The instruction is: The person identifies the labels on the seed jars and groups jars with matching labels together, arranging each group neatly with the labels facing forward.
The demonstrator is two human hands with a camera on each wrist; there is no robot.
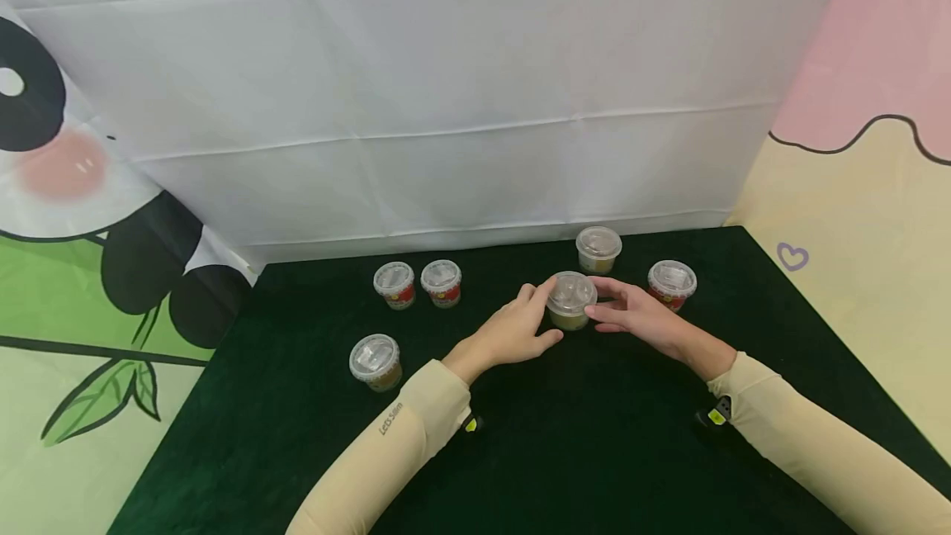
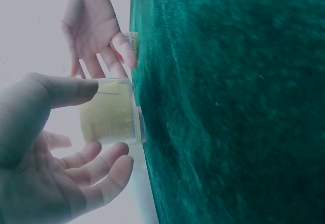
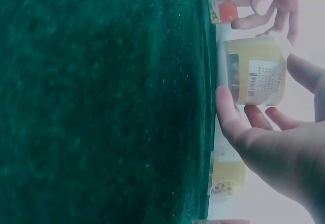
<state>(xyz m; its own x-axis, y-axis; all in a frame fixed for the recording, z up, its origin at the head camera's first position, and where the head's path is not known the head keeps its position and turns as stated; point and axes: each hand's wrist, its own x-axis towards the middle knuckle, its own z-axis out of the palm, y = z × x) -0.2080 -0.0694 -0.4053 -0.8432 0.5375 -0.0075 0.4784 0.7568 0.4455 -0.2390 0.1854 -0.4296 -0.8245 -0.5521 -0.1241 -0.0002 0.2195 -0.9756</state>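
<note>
A clear lidded plastic cup [image 1: 571,297] with yellowish contents is between the two hands, raised a little over the table. My left hand [image 1: 511,330] holds its left side, with the index fingertip at the lid rim and the thumb lower down. From the right, my right hand [image 1: 637,319] grips the same cup, thumb in front and fingers behind. A printed white label [image 3: 264,83] shows on the cup in the right wrist view. Behind it stands a similar yellowish cup [image 1: 598,251], and right of that a red-labelled cup [image 1: 672,281], partly covered by the right hand.
Two red-labelled cups [image 1: 442,282] stand side by side at the back left. Nearer the front left is a brownish cup [image 1: 376,360]. Dark green cloth [image 1: 565,452] covers the table. A white curtain [image 1: 446,106] rises along the back edge, with printed fabric on both sides.
</note>
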